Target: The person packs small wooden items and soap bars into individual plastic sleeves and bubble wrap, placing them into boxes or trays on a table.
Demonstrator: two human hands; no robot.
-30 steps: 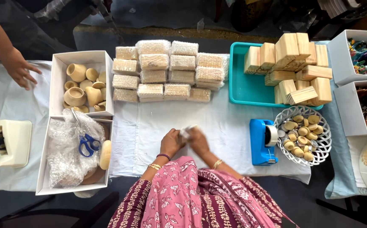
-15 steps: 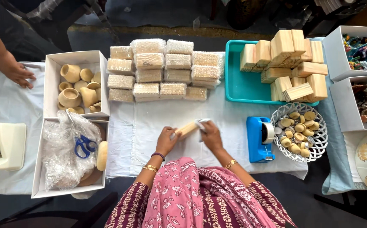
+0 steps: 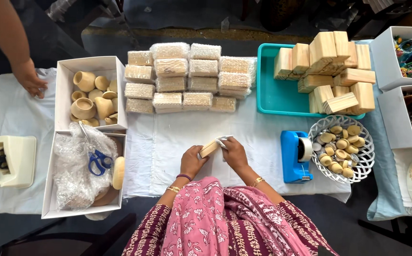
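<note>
Gripping a small wooden block point(image 3: 209, 148) just above the desk point(image 3: 258, 137), the left hand point(image 3: 192, 161) is clasping its near end while the right hand point(image 3: 234, 152) is pinching what looks like thin wrap point(image 3: 222, 140) on the far end; it seems light, stiff, best held by its flat sides.

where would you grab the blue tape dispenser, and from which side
Grip the blue tape dispenser across its long, flat side walls, coming down from above. It stands upright on the white cloth with its tape roll at the far right end, so take hold towards the near, lower half. The white basket sits close on its right, so the left side has more room.
</note>
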